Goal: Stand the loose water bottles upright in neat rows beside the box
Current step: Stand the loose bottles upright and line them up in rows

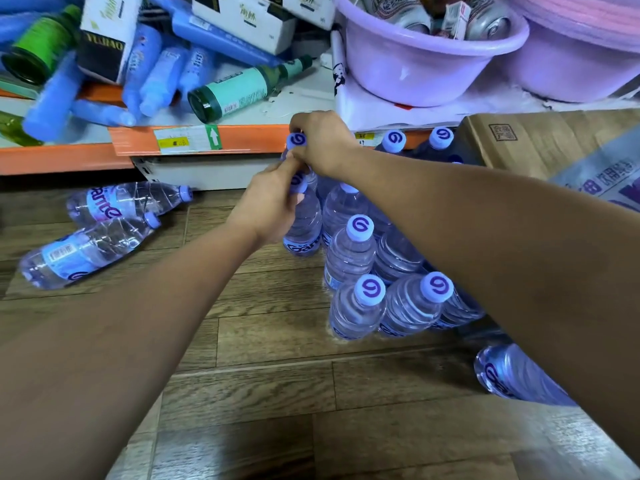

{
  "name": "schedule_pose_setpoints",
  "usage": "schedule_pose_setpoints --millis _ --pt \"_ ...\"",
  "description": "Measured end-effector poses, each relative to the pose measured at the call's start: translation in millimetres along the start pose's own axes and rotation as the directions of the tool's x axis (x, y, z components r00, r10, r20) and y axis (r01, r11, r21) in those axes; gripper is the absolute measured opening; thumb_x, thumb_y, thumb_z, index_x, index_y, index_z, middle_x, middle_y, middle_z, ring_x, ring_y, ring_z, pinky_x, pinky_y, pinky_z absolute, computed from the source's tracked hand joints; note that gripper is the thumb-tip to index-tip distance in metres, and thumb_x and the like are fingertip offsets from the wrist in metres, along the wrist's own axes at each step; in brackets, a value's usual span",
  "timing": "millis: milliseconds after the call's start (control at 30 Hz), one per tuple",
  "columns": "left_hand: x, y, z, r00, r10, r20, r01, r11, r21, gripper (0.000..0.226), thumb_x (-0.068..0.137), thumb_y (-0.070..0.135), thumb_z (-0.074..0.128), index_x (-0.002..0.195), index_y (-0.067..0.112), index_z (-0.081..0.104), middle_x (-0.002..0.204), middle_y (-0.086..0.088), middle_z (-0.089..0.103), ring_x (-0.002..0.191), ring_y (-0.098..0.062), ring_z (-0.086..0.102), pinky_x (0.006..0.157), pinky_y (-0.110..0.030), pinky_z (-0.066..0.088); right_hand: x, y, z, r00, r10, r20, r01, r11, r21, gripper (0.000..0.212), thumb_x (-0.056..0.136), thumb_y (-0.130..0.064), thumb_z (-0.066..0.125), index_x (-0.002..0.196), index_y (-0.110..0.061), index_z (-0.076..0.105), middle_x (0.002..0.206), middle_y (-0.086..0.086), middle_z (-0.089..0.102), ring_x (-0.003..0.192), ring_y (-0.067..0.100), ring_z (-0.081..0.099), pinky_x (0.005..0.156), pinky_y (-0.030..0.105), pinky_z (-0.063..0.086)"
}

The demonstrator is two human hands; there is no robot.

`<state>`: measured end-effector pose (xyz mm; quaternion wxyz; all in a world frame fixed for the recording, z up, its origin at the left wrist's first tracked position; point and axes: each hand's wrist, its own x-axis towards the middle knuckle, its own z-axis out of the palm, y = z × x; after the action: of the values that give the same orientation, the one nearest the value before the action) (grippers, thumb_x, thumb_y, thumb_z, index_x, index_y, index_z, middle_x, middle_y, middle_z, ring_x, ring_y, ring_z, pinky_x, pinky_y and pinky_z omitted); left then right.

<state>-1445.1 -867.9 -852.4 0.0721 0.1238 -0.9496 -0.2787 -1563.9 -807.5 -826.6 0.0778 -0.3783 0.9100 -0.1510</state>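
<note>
Several clear water bottles with pale caps stand upright in rows (356,258) on the wooden floor, left of the cardboard box (540,140). My left hand (270,206) grips the neck of one upright bottle (304,226) at the rows' left edge. Just beyond it, my right hand (318,143) is closed around the top of another upright bottle (296,140). Two loose bottles lie on their sides at the left, one (124,202) behind the other (83,251). One more bottle (512,375) lies on the floor at the lower right, partly hidden by my right forearm.
An orange-edged low shelf (138,147) runs behind the bottles, piled with blue bottles, green glass bottles (242,88) and cartons. Two lilac plastic basins (429,60) sit on the shelf at the right. Bare wooden floor (277,393) lies in front.
</note>
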Motion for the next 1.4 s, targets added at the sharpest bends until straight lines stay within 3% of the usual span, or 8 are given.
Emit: schedule_pose_setpoints --millis 167,300,433,500,633,900,1133,1400 --pt "1 -3 0 0.999 0.005 0.034 -0.004 1.000 -0.031 0.047 0.088 0.005 0.054 0.134 0.012 0.045 0.130 -0.014 0.055 0.116 -0.033 0.053 0.089 -0.023 0.035 0 5 5 1.000 0.006 -0.017 -0.005 0.999 0.040 0.031 0.089 -0.023 0.059 0.115 -0.006 0.061 0.114 0.014 0.063 0.106 0.029 0.057 0.083 0.031 0.045" --pt "-1 -16 -2 0.990 -0.112 0.083 0.119 0.990 -0.078 0.052 0.090 0.023 0.059 0.137 0.012 0.040 0.134 -0.012 0.056 0.124 -0.030 0.052 0.101 -0.033 0.043 1 3 5 1.000 0.020 -0.002 -0.020 0.998 0.055 0.037 0.087 -0.028 0.064 0.120 -0.010 0.060 0.118 0.012 0.064 0.110 0.027 0.057 0.092 0.032 0.047" --pt "-4 -28 -7 0.973 -0.141 0.180 0.125 0.987 0.097 0.061 0.091 0.031 0.057 0.142 0.008 0.033 0.142 -0.015 0.048 0.130 -0.032 0.045 0.103 -0.034 0.037 -5 5 6 1.000 0.019 0.007 -0.019 0.999 0.026 0.046 0.090 -0.026 0.060 0.131 -0.008 0.049 0.126 0.016 0.054 0.117 0.032 0.052 0.097 0.036 0.046" --pt "-9 -39 -14 0.954 -0.207 0.218 0.168 0.968 0.184 0.070 0.092 0.036 0.053 0.148 0.009 0.020 0.148 -0.017 0.039 0.137 -0.033 0.037 0.111 -0.037 0.030 -10 0 6 0.999 -0.017 -0.031 0.017 1.000 0.003 0.047 0.092 -0.025 0.055 0.135 -0.009 0.045 0.132 0.015 0.048 0.124 0.032 0.046 0.099 0.039 0.044" --pt "-23 -69 -35 0.918 -0.311 0.246 0.187 0.887 0.422 0.077 0.097 0.043 0.038 0.150 0.010 -0.006 0.159 -0.014 0.014 0.149 -0.022 0.007 0.121 -0.041 0.001 -15 -29 8 0.990 -0.135 -0.041 0.134 0.991 -0.024 0.051 0.095 -0.029 0.051 0.142 -0.014 0.038 0.141 0.009 0.043 0.133 0.028 0.037 0.104 0.041 0.041" --pt "-44 -113 -65 0.868 -0.435 0.241 0.274 0.823 0.498 0.074 0.098 0.045 0.030 0.150 0.013 -0.011 0.161 -0.002 -0.007 0.149 -0.019 -0.004 0.122 -0.043 -0.002 -16 -108 51 0.947 -0.287 0.145 0.292 0.956 -0.014 0.061 0.096 -0.034 0.047 0.148 -0.012 0.025 0.157 0.005 0.026 0.146 0.021 0.021 0.117 0.034 0.025" --pt "-62 -165 -80 0.833 -0.515 0.203 0.373 0.793 0.481 0.074 0.097 0.050 0.030 0.151 0.016 -0.008 0.161 0.002 -0.009 0.149 -0.018 -0.002 0.121 -0.041 -0.001 2 -140 104 0.922 -0.231 0.310 0.252 0.967 -0.028 0.070 0.097 -0.040 0.043 0.151 -0.007 0.013 0.161 0.009 0.009 0.150 0.021 0.009 0.123 0.033 0.012" --pt "-78 -216 -71 0.805 -0.539 0.246 0.394 0.797 0.458 0.072 0.098 0.045 0.030 0.150 0.017 -0.012 0.160 0.002 -0.014 0.149 -0.018 -0.008 0.122 -0.041 -0.004 33 -146 153 0.870 -0.139 0.473 0.218 0.969 -0.116 0.074 0.098 -0.045 0.037 0.153 -0.010 0.002 0.162 0.008 -0.010 0.150 0.021 -0.005 0.123 0.039 0.009"
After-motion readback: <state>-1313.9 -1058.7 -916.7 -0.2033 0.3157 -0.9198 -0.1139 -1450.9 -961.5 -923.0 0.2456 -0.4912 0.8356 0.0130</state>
